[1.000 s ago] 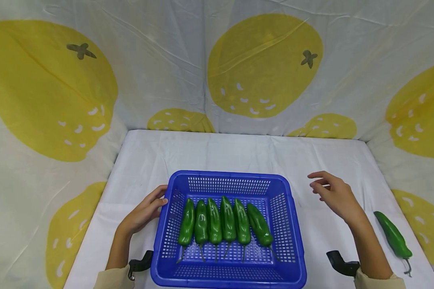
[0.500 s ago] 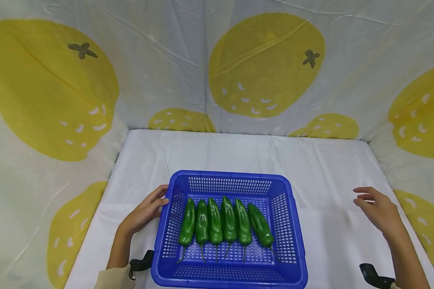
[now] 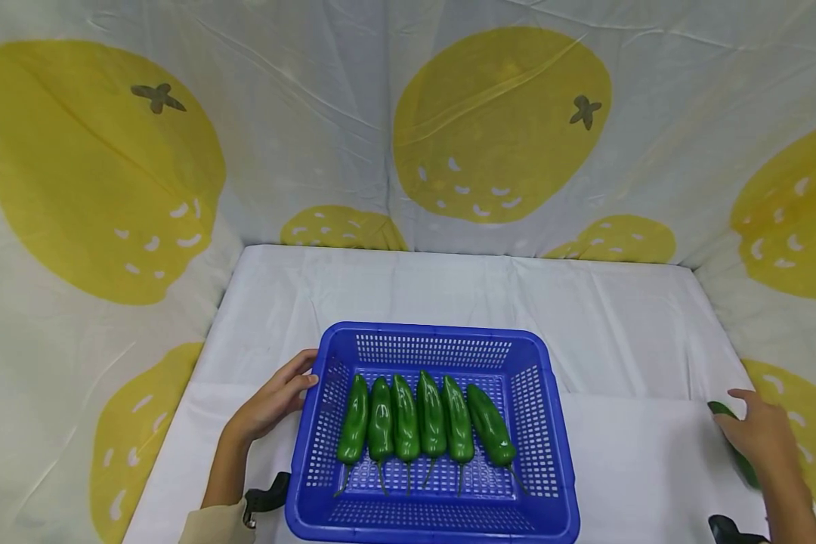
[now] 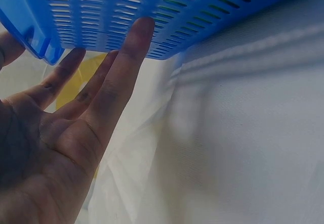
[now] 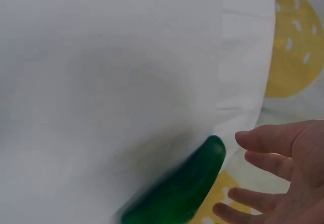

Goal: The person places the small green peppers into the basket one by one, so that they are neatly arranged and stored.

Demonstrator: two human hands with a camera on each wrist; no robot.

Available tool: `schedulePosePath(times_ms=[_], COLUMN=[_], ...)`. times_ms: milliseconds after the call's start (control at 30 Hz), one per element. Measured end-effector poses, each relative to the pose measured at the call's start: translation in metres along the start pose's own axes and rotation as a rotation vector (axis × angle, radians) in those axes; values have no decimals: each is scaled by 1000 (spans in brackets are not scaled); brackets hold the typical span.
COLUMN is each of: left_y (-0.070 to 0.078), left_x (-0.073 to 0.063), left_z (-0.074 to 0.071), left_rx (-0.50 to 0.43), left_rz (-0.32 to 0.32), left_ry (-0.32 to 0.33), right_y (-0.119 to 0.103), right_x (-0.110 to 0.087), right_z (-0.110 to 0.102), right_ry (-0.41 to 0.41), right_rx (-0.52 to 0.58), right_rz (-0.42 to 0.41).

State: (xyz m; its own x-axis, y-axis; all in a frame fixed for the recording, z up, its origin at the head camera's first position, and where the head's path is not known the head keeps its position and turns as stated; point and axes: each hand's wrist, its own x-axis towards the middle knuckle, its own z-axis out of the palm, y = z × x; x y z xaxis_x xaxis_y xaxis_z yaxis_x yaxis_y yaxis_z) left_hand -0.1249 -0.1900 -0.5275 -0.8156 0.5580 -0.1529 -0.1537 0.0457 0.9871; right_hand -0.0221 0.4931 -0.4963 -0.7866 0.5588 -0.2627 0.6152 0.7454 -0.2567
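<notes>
My left hand (image 3: 270, 406) holds the left rim of a blue plastic basket (image 3: 435, 329). In the left wrist view its thumb is at the rim and the fingers (image 4: 119, 75) lie against the slotted outer wall. Inside the basket, several green chili peppers (image 3: 406, 423) lie side by side in a row, stems toward me. At the far right my right hand (image 3: 765, 434) hovers over one more green chili pepper (image 3: 745, 470), partly hiding it. The right wrist view shows that hand's fingers spread and apart from the pepper (image 5: 179, 191).
A white cloth (image 3: 625, 453) covers the table. Behind and at both sides hang pale curtains (image 3: 326, 136) printed with large yellow lemons. Black wrist mounts (image 3: 267, 495) sit at both wrists.
My right hand has moved right and toward me, from beside the basket to over the lone chili pepper. The left hand, basket and row of peppers stay in place.
</notes>
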Motion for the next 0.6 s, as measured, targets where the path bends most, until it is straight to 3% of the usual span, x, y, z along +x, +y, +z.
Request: schedulePosePath(times_ms=[300, 600], left_y=[1, 0], left_x=[0, 0], left_z=[1, 1], left_rx=[18, 23], left_rz=[-2, -4], left_ry=[5, 7], right_y=[23, 31], right_x=[5, 4], right_z=[17, 26], right_ry=[-61, -62], right_rx=[-35, -106], right_rz=[140, 165])
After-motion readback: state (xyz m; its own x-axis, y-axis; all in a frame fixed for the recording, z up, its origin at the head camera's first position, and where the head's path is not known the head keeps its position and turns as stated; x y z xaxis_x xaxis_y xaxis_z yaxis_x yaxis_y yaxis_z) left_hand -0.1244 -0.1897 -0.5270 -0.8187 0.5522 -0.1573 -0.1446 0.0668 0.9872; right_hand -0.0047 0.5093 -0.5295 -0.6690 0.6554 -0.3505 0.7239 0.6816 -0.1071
